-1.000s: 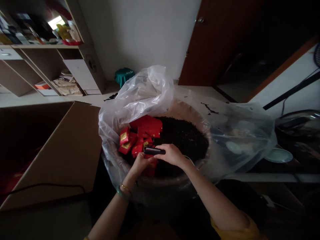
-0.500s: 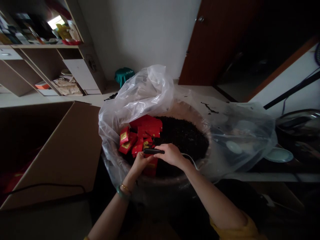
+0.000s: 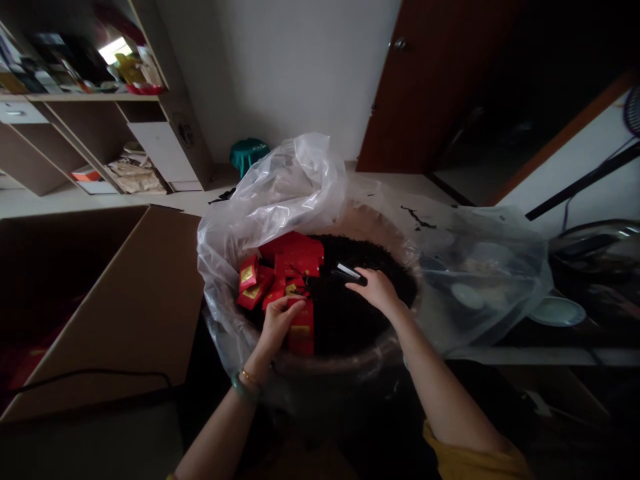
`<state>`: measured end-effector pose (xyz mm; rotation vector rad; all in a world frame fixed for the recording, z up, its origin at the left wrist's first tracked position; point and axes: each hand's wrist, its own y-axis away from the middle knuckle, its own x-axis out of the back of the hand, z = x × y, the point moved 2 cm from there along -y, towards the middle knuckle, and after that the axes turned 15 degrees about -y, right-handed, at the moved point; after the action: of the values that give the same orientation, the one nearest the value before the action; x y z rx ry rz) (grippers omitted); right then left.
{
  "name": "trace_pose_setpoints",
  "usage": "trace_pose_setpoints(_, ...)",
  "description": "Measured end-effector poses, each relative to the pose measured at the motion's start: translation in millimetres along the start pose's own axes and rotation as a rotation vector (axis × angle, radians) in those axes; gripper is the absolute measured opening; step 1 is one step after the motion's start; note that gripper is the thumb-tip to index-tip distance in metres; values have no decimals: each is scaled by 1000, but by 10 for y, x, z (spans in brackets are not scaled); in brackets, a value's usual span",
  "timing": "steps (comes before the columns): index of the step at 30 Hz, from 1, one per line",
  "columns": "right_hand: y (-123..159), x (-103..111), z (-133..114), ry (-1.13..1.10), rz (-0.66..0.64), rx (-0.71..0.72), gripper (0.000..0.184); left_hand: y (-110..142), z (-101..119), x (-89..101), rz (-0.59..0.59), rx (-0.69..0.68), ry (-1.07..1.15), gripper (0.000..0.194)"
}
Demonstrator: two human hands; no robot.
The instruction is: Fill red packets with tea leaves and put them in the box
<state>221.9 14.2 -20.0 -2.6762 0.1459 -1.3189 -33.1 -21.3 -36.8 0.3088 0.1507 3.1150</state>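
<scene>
My left hand (image 3: 280, 321) is closed, pinching the top edge of a red packet (image 3: 301, 337) with a gold label. That packet hangs upright over the near side of a wide round tub (image 3: 345, 363). To its right, my right hand (image 3: 376, 290) grips a small black handheld bag sealer (image 3: 350, 275), which shows a pale strip along its top. The sealer is apart from the packet, above dark loose tea leaves (image 3: 370, 257). Several more red packets (image 3: 300, 253) lie on the left of the leaves, just beyond my left hand.
Clear plastic sheeting (image 3: 280, 193) lines the tub and bunches up at its far left. More of it spreads over the right side, near a pale dish (image 3: 557, 311). An open cardboard box (image 3: 135, 300) stands at left. Behind are a shelf unit (image 3: 165, 133) and a brown door (image 3: 400, 100).
My right hand has moved right and slightly away from me with the sealer, off the packet's top edge. My left hand stays nearly in place, and the packet now shows below it.
</scene>
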Motion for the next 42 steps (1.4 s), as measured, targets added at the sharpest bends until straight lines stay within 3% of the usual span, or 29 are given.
trace_pose_setpoints(3,18,-15,109,123,50,-36,42,-13,-55,-12,-12,33,4,37)
trace_pose_setpoints(5,78,-65,-5,54,104,-10,42,-21,-99,-19,-32,34,-14,41)
trace_pose_setpoints(7,165,-167,-245,-151,94,83,38,-27,-137,-26,-57,23,-34,44)
trace_pose_setpoints(11,343,-452,-764,-603,-94,211,24,-16,-153,-33,-98,-5,-80,49)
trace_pose_setpoints(13,381,-534,-877,-700,-58,202,16,7,-118,-8,-105,-27,-120,53)
trace_pose_setpoints(15,376,-570,-857,-759,-22,114,17,35,-52,62,-51,-79,-186,57)
trace_pose_setpoints(17,347,-582,-744,-828,-27,-48,19,55,33,181,94,-189,-356,52)
trace_pose_setpoints(20,326,-617,-548,-997,-63,-293,25,51,122,365,334,-394,-843,38)
trace_pose_setpoints(22,353,-688,-481,-1115,-107,-383,29,6,108,448,333,-442,-1069,28)
trace_pose_setpoints(24,411,-810,-482,-1205,-174,-431,33,-53,79,513,306,-450,-1151,19)
trace_pose_setpoints(26,486,-964,-534,-1272,-220,-463,39,-101,89,581,375,-445,-1121,22)
trace_pose_setpoints(29,573,-1172,-666,-1344,-305,-461,46,-122,191,683,595,-410,-932,23)
trace_pose_setpoints(32,565,-1200,-788,-1281,-408,-363,43,-83,299,712,696,-362,-651,24)
trace_pose_setpoints(34,494,-1058,-809,-1150,-268,-280,43,-41,321,663,653,-317,-465,27)
trace_pose_setpoints(37,368,-706,-796,-1007,101,-131,46,30,283,516,503,-261,-303,32)
trace_pose_setpoints(39,320,-525,-797,-1013,174,-61,45,71,239,408,405,-243,-266,33)
trace_pose_setpoints(42,324,-409,-817,-989,130,-25,39,98,196,267,227,-231,-252,37)
